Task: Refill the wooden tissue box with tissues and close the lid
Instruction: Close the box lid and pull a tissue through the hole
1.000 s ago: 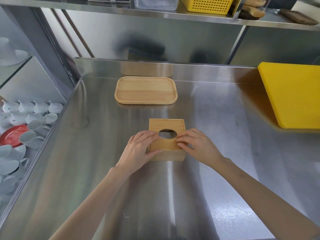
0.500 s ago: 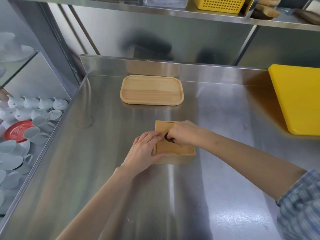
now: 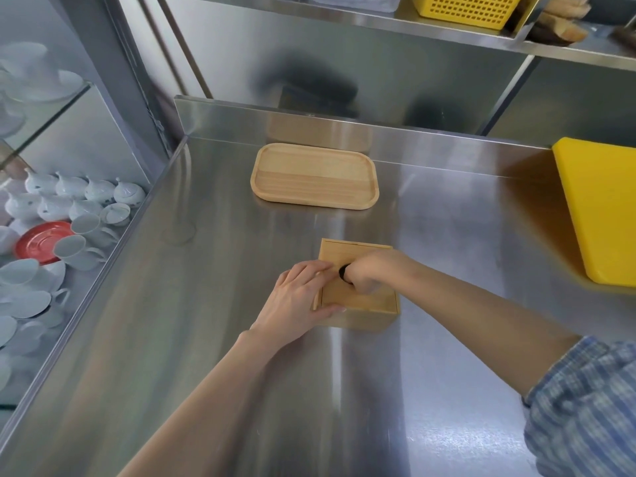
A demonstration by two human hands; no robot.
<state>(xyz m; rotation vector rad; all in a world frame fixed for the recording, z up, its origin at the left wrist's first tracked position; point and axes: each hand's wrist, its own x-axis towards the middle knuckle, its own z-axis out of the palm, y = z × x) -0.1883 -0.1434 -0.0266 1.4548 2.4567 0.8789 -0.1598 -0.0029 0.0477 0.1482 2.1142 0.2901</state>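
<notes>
Leftmost, glass shelves (image 3: 51, 108): white cups (image 3: 77, 232), lidded white pots and one red saucer (image 3: 41, 241) crowd the lower level beside the steel surface (image 3: 206, 339).
Surface: brushed steel, reflective, with a raised back edge against a steel wall.
Wooden tray (image 3: 315, 175): lies flat near the back edge, well apart from the box.
Left hand (image 3: 299, 302): fingers spread and laid on the left edge of the wooden tissue box (image 3: 358, 297), thumb along its near edge, steadying it.
Wooden tissue box: sits mid-surface, lid (image 3: 354, 251) on top, dark round opening partly covered.
Right hand (image 3: 373, 270): fingers curled together, tips dipping into the lid's opening; whether they hold anything cannot be told.
Sleeve (image 3: 585, 407): blue plaid, lower right.
Yellow board (image 3: 602, 211): lies at the right edge.
Upper shelf (image 3: 447, 29): carries a yellow perforated basket (image 3: 464, 6).
</notes>
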